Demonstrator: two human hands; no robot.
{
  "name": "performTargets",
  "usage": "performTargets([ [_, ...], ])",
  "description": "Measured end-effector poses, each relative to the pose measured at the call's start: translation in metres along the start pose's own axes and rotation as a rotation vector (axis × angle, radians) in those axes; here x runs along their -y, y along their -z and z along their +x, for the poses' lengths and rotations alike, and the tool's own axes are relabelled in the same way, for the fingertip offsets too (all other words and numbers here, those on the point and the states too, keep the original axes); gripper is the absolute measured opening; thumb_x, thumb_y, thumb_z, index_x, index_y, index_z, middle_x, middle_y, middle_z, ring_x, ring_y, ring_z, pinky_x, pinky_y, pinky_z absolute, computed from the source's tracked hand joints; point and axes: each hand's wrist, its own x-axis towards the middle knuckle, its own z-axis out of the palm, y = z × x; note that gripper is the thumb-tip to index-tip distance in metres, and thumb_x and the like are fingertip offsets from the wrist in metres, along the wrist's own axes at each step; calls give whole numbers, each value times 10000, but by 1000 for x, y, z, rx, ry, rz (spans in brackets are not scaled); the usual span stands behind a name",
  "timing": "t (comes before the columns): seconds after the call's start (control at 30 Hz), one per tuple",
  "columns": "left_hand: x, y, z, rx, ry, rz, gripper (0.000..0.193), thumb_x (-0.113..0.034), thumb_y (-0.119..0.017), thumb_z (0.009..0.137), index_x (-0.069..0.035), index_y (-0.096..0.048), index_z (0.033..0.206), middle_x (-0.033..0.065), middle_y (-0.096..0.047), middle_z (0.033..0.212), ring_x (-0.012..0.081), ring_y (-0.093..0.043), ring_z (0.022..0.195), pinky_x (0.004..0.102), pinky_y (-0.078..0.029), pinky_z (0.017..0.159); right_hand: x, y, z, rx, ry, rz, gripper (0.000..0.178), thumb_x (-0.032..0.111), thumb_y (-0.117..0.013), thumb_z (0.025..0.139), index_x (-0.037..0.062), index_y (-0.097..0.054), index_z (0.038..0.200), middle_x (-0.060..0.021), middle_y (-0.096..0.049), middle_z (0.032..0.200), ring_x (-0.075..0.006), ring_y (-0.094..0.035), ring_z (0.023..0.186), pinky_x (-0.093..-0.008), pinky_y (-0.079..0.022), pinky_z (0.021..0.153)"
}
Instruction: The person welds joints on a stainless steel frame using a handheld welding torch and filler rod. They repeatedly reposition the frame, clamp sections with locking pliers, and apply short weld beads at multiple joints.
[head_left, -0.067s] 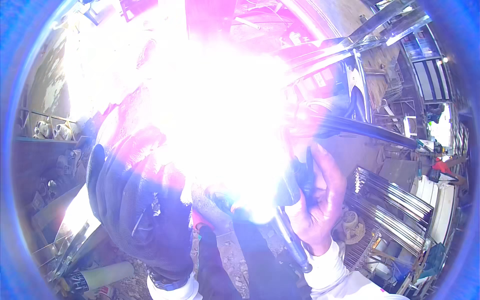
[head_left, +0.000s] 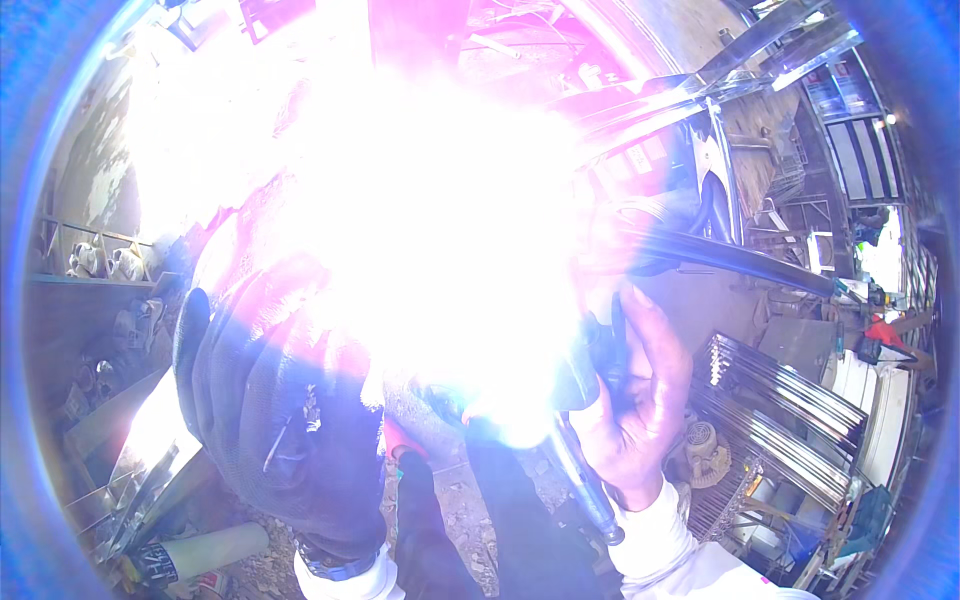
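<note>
A blinding white and pink welding glare (head_left: pixel 450 230) fills the middle of the view and hides whatever lies under it. Just right of its lower edge my bare right hand (head_left: pixel 640 400) grips a dark welding torch (head_left: pixel 578 378). A slim dark tube with a knobbed end (head_left: pixel 590 490) slants from the torch down beside my wrist. My left hand (head_left: pixel 275 400), in a dark fabric glove, is left of the glare with its fingers bent toward it. Their tips wash out in the light, so what they hold cannot be made out.
Shiny metal bars (head_left: pixel 720 75) stretch toward the upper right, with a dark tube (head_left: pixel 740 260) below them. Bundled metal tubes (head_left: pixel 790 400) lie at right, near a dusty motor-like part (head_left: pixel 705 450). A pale cylinder (head_left: pixel 205 555) rests on the rubble-strewn ground at lower left.
</note>
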Motion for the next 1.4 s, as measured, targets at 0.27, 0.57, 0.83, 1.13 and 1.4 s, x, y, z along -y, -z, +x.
performTargets([
  [0.27,-10,-4,11,4,28,-55,124,-46,-668,909,5,-705,1016,167,-729,1077,342,-666,1064,514,-420,1063,-11,-2,-1,-94,-102,122,738,81,-658,975,-21,-179,1528,-196,-664,1062,-172,-650,779,-274,-514,663],
  [0.57,-5,7,13,-6,134,-91,151,-77,-728,848,-79,-739,998,98,-738,1062,302,-684,1089,527,-401,1106,9,38,-43,-222,-772,320,656,156,-612,1006,129,-246,1549,-139,-682,913,-96,-543,474,-228,-400,405],
  [0.83,0,21,21,51,181,-158,166,-80,-764,836,-64,-749,1001,111,-746,1040,301,-700,1040,463,-492,1006,86,120,-54,-516,-689,339,680,296,-586,1022,154,-224,1580,-139,-617,746,-140,-504,352,-241,-398,294],
  [1.13,6,19,21,72,69,-287,184,-20,-780,796,-20,-752,979,150,-737,996,331,-714,955,417,-547,867,164,13,-52,-597,-729,318,891,345,-703,943,137,-128,1590,-195,-658,756,-155,-516,377,-256,-416,361],
  [1.4,11,16,20,43,-20,-212,202,-57,-799,770,-46,-759,967,130,-734,989,325,-713,935,416,-548,855,99,70,-4,-551,-542,72,686,266,-635,993,121,-287,1566,-133,-642,817,-90,-502,417,-220,-381,367],
])
